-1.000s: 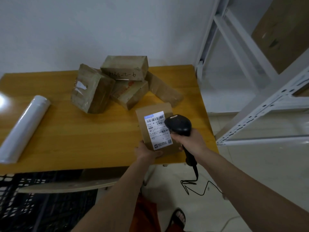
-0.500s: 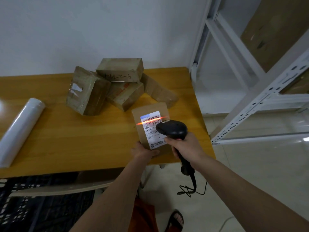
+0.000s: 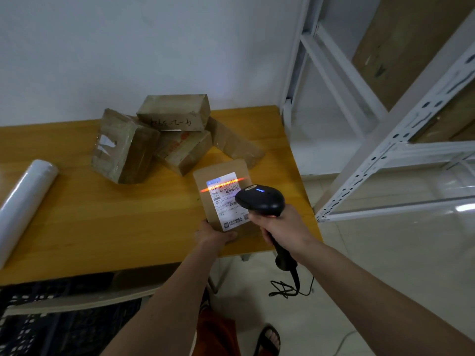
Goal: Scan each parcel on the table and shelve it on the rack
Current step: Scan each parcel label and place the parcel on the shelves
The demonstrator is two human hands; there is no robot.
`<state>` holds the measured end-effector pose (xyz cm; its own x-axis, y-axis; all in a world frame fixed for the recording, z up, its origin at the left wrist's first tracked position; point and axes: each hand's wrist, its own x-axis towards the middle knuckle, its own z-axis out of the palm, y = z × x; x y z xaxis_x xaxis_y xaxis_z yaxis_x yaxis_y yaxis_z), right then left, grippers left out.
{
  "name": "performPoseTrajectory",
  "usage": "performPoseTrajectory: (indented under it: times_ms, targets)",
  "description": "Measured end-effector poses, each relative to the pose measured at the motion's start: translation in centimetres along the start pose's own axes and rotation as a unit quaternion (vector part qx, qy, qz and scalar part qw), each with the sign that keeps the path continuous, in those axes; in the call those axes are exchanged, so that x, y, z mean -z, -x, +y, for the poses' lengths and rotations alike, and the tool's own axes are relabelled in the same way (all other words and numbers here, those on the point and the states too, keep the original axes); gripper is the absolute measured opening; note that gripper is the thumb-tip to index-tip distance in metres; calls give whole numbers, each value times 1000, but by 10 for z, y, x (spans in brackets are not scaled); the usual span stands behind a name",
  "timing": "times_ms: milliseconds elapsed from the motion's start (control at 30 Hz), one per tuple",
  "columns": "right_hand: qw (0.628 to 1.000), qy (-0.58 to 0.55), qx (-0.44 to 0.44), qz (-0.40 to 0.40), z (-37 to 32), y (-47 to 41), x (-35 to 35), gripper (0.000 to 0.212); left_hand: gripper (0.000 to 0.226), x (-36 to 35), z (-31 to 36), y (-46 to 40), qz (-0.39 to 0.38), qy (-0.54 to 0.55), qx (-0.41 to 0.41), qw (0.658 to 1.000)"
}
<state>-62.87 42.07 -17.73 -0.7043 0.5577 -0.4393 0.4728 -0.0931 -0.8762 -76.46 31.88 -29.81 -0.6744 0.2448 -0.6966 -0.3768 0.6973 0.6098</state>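
Observation:
My left hand (image 3: 213, 233) grips the near edge of a flat brown parcel (image 3: 218, 176) with a white label, tilted up over the wooden table (image 3: 102, 222). My right hand (image 3: 282, 227) holds a black corded scanner (image 3: 261, 200) just right of the label. A red scan line crosses the barcode at the label's top, and a blue light shows on the scanner's head. Several taped brown parcels (image 3: 159, 140) lie in a heap behind it. The white metal rack (image 3: 385, 140) stands to the right of the table.
A roll of clear film (image 3: 23, 204) lies at the table's left. A black crate (image 3: 51, 327) sits under the table's near edge. Brown cardboard (image 3: 401, 47) sits high in the rack. The scanner's cable (image 3: 288, 289) hangs towards the tiled floor.
The scanner's red line came on across the label's barcode half a second ago and stays on; a blue light now shows on its head. Both hands keep their hold.

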Motion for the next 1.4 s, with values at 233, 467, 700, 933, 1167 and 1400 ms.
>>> performPoseTrajectory:
  times_ms: [233,467,700,933,1167,1400]
  targets:
    - [998,-54,13,27,7,-3,7,21,90,0,0,-3,-5,9,-10,1000]
    - [989,-137,-37,48,21,-32,5,18,92,1,-6,-7,-6,22,-13,1000]
    - [984,-127,-111,46,33,-59,-14,10,116,14,2,-9,-58,73,-30,995]
    - [982,-146,-99,71,24,-58,-10,13,103,36,13,-8,-159,62,-18,985]
    - [966,-188,-95,152,44,-19,13,18,100,22,34,29,-274,-90,-143,947]
    - [949,-218,-85,213,78,28,57,21,100,-19,37,81,-291,-235,-138,917]
